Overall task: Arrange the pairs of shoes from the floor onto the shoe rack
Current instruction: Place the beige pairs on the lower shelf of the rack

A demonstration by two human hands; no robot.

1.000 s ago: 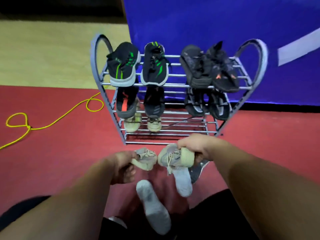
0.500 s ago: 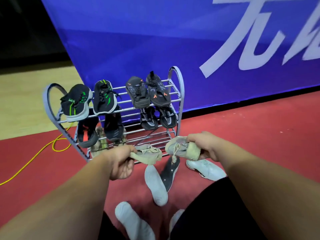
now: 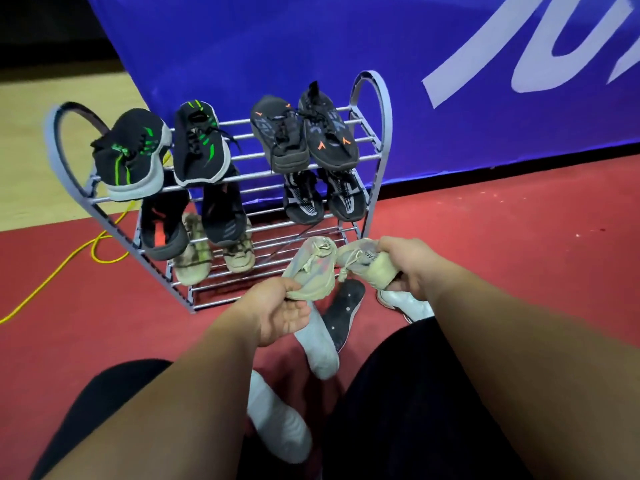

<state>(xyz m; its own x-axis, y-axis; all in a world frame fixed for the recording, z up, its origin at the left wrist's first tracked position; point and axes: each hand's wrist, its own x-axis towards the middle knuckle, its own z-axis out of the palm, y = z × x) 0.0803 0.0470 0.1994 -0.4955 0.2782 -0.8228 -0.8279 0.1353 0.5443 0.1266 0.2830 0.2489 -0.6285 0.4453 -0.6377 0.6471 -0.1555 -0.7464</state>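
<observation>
Raised nearer shoe rack (image 3: pixel 375 140): beige shoe (image 3: pixel 313 268) pinched by fingers of left hand (image 3: pixel 278 315), second shoe (image 3: pixel 369 263) clasped by right hand (image 3: pixel 414 266).

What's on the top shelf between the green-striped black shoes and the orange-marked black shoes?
Nothing. In the head view, only bare grey metal rack bars show between the green-striped black shoes and the orange-marked black shoes.
</observation>
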